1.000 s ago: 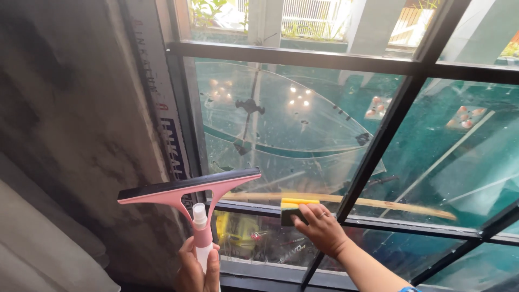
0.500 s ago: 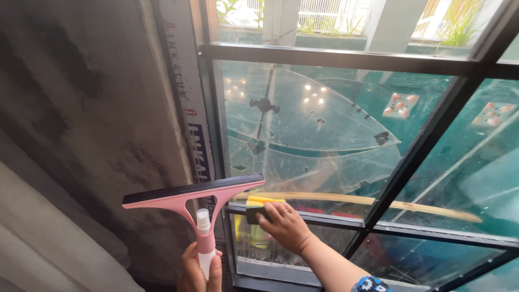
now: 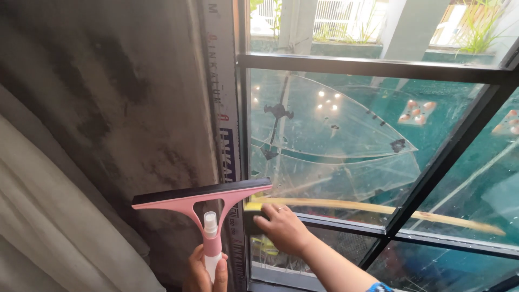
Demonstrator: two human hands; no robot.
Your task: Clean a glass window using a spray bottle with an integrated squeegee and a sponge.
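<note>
— Grimy grey concrete wall [image 3: 108, 108] is filling the left side, with a black-framed glass window [image 3: 346, 140] beside it. What is the left hand [image 3: 205, 273] doing?

— It is wrapping its grip closed around the white lower handle of a pink plastic squeegee with a black rubber blade [image 3: 203, 196]. The handle is standing upright, the blade pointing up; the blade's long axis is running left to right, tilting slightly upward at its right end, just in front of the wall and window frame.

— And the right hand [image 3: 284, 227]?

— It is pressing a yellow-and-dark sponge [image 3: 253, 213] against the lower left corner of the pane, fingers closed over it.

— What is hard to see?

— Most of the sponge is hiding under the fingers and blade tip. The left hand is being cut off by the bottom edge.
</note>
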